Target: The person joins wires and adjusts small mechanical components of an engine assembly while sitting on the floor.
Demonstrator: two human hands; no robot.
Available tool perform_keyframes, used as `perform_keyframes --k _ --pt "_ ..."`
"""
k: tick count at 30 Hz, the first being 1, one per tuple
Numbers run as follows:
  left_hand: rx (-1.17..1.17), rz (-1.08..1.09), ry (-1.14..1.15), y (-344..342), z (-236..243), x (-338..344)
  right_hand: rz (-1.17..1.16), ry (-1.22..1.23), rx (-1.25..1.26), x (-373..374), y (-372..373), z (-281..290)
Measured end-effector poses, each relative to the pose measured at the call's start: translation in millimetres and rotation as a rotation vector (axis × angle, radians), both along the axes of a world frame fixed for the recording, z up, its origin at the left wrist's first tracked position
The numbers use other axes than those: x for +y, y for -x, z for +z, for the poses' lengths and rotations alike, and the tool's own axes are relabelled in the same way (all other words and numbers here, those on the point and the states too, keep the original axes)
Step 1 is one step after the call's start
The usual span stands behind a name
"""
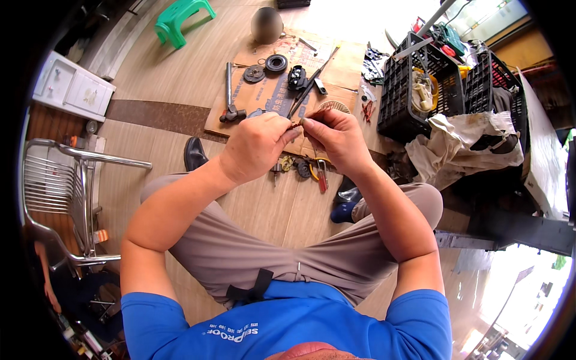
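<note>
My left hand (257, 145) and my right hand (337, 139) meet in front of me, both closed with the fingertips pinched together. Between them runs a short, thin, reddish-brown twisted piece (294, 126) that looks like wire; the fingers hide most of it. Beneath the hands lies a flat cardboard sheet (219, 123). On it rest a hammer (229, 93), a black ring-shaped part (276, 63), a dark disc (254, 74), a black housing (296, 78) and a long dark rod (313, 78). Nearer to me, a red-handled tool (323, 182) lies among small metal parts.
Black plastic crates (399, 90) filled with tools stand at the right, with a pale cloth (462, 147) draped in front. Reddish wires (367, 111) lie beside them. A green stool (180, 21) is far left, a metal chair (78, 198) at the left. My knees flank the work.
</note>
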State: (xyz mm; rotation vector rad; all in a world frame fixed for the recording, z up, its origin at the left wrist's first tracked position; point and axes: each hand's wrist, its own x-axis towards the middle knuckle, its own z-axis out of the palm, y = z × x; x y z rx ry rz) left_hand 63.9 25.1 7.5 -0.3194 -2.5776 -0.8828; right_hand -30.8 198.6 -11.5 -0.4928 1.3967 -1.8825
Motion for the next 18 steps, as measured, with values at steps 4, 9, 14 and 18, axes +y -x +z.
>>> perform_keyframes --k 4,9,14,18 --pt "-0.011 0.014 -0.04 -2 0 -2 0.131 -0.028 0.044 4 8 6" --pt "-0.058 -0.04 -0.045 -4 7 -2 0.165 0.0 0.078 8 10 8" --pt "-0.778 -0.191 -0.869 -5 13 -8 0.18 0.078 0.181 9 8 2" --pt "-0.933 -0.321 -1.221 -1 1 -13 0.093 0.016 0.225 3 0 2"
